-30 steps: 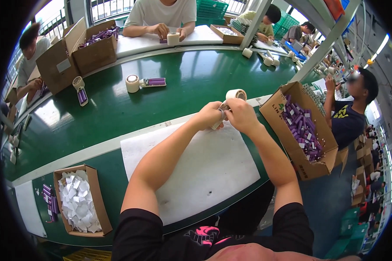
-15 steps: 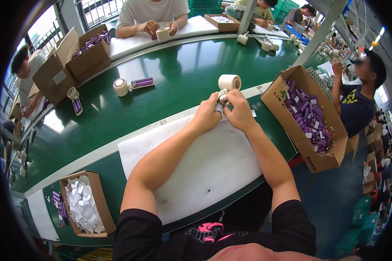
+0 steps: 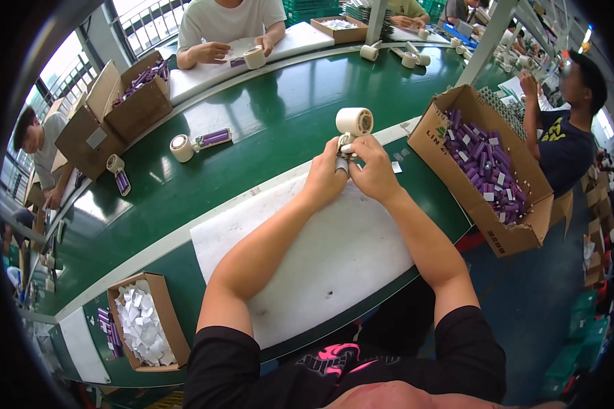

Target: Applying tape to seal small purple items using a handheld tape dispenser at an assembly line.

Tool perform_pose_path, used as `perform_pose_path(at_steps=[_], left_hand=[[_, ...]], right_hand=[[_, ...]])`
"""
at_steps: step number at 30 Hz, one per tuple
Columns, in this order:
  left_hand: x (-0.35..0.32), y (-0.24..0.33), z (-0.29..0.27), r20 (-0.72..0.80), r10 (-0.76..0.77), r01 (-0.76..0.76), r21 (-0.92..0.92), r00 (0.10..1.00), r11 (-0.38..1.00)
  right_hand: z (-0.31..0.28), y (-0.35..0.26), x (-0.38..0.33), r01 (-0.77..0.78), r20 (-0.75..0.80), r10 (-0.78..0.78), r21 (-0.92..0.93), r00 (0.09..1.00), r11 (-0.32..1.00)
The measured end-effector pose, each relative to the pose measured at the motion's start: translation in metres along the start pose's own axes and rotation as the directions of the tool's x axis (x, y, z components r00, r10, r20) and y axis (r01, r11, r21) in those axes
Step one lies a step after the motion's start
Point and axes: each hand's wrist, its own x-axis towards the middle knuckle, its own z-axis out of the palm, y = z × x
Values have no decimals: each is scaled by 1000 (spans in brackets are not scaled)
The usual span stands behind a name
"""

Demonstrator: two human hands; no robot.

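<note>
At the far edge of the white mat (image 3: 334, 252) on the green surface (image 3: 252, 143), we hold one small purple-and-grey cylinder (image 3: 342, 164) upright between both hands: our left hand (image 3: 325, 178) grips it from the left, our right hand (image 3: 372, 167) pinches it from the right, with a strip of pale tape leading up to the tape roll (image 3: 355, 122) that stands just beyond our fingers. We judge the wrapping of this piece to be under way, not finished. The open carton (image 3: 488, 163) at the right edge of the surface is heaped with purple cylinders, and a smaller box of white slips (image 3: 142, 326) sits at the near left corner; how many pieces remain we cannot tell.
</note>
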Motion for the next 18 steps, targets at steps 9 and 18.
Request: perform_pose_path(at_steps=[9,18], left_hand=[[1,7,-4,14,-31,31,-7,999,1000],[-2,-5,-2,-38,107,-104,62,994,993]], right_hand=[[5,-2,-3,-46,-12,46,41,999,998],[5,-3,-2,22,-25,-21,55,999,998]])
